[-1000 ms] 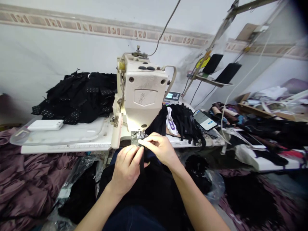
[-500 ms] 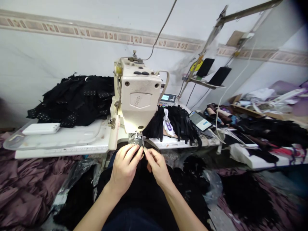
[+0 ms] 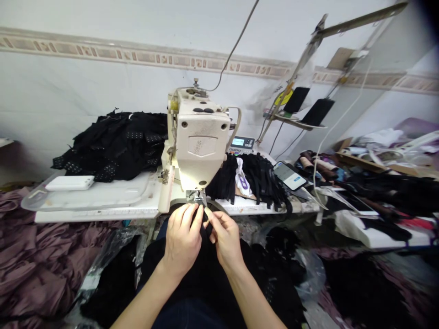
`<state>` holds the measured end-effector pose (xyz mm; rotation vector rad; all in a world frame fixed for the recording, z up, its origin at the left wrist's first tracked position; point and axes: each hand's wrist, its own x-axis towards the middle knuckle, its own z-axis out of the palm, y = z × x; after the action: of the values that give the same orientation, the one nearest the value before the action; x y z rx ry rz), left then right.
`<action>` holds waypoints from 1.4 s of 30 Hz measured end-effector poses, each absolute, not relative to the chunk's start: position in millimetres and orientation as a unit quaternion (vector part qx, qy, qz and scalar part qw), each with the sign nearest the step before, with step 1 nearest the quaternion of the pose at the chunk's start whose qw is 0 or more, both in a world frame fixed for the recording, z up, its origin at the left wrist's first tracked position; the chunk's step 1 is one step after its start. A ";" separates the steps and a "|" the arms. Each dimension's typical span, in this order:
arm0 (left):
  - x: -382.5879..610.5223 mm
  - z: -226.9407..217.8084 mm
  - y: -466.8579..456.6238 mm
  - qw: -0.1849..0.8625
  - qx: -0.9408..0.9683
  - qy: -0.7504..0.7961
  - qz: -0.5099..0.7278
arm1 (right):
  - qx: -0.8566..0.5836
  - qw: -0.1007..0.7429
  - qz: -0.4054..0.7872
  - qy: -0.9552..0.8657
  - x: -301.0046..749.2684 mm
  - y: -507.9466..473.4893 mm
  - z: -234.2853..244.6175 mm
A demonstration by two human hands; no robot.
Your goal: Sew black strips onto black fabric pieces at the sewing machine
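In the head view, the left hand [image 3: 181, 240] and right hand [image 3: 224, 240] both pinch a narrow black fabric strip [image 3: 205, 226], wrists raised, at the presser foot [image 3: 196, 196] of a cream industrial sewing machine [image 3: 199, 141]. A heaped black hook-and-eye fabric pile [image 3: 116, 146] remains at upper left, beyond the white worktop [image 3: 96, 214].

Table: white sewing machine [image 3: 200, 141] on white table [image 3: 96, 212]
Left: black fabric pile [image 3: 116, 148]
Right: black fabric strips [image 3: 262, 180], flat phone [image 3: 290, 176]
Front: left hand [image 3: 181, 240], right hand [image 3: 222, 240] on black fabric [image 3: 202, 269]
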<state>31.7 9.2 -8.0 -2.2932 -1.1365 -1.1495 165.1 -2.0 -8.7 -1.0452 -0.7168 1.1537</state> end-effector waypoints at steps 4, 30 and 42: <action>31.3 -10.1 10.7 0.151 -0.807 -0.404 -0.404 | -0.464 0.650 0.524 -0.296 164.0 -0.1 -13.3; 3.1 5.5 11.8 -0.544 -0.572 -0.436 -0.432 | -0.461 0.608 0.456 -0.458 176.5 -19.8 4.8; -1.1 13.3 -30.3 -0.557 -0.653 -0.391 -0.331 | -0.469 0.540 0.414 -0.562 209.2 4.3 35.7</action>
<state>-1.1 -30.3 13.3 -3.4023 -2.0387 -1.7227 209.2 4.3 35.7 -1.1155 -1.3368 0.9843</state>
